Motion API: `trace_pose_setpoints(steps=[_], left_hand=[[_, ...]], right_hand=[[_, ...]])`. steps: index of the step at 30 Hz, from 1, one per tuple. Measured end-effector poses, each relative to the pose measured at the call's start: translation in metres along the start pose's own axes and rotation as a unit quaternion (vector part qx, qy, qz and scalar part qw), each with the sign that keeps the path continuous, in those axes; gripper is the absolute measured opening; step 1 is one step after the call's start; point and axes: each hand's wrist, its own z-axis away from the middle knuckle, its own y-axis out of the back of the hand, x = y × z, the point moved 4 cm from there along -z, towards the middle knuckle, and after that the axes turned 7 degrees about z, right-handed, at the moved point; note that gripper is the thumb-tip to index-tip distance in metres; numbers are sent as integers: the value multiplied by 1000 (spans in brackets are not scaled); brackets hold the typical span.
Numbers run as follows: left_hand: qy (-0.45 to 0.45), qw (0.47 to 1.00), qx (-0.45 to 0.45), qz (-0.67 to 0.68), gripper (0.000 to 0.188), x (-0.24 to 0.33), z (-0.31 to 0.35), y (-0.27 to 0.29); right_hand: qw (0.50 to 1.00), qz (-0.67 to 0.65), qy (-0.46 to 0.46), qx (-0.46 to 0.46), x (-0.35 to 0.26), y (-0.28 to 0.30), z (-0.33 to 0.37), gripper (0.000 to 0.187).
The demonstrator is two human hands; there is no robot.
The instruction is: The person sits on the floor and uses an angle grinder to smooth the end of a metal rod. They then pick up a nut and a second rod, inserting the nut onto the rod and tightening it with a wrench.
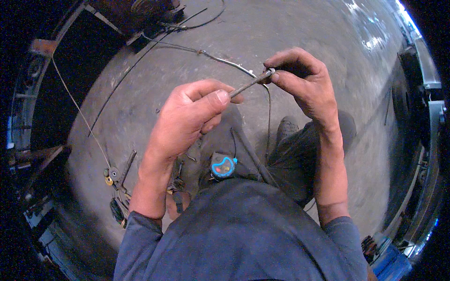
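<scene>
A thin, dark rod-like piece (248, 86) with a small light-coloured tip slants between my two hands, above my lap. My left hand (190, 110) pinches its lower end between thumb and fingers; the part inside that hand is hidden. Thumb and fingertips of my right hand (302, 82) close on the upper end, around the tip. Behind the rod runs a long thin line (222, 60), silvery in part, like a cable or tube. It bends down past my right fingers; I cannot tell whether it touches them.
Dark machinery (157, 11) stands at the upper left, with cables trailing onto the concrete floor (300, 28). Several tools (119, 180) lie left of my left forearm. A blue-trimmed round device (222, 166) rests at my lap. Equipment lines the right side.
</scene>
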Motion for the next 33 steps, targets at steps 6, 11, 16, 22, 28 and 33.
trace_pose_setpoints(steps=[6,11,16,22,28,33], left_hand=[[4,1000,-4,-19,40,-1,-2,0],[15,1000,-10,-6,38,-3,-2,0],[21,1000,-4,-1,38,-2,-3,-2],[15,1000,5,-4,37,-3,-1,-2],[11,1000,-5,-1,36,0,2,-2],[8,1000,-11,-20,38,-1,2,1]], right_hand=[[1000,-5,10,-3,-2,5,0,20],[1000,-11,-2,-20,-3,4,1,19],[1000,8,7,-23,-2,5,1,19],[999,34,10,-21,-4,6,0,20],[999,41,22,-23,-1,7,1,19],[999,40,14,-28,1,6,1,19]])
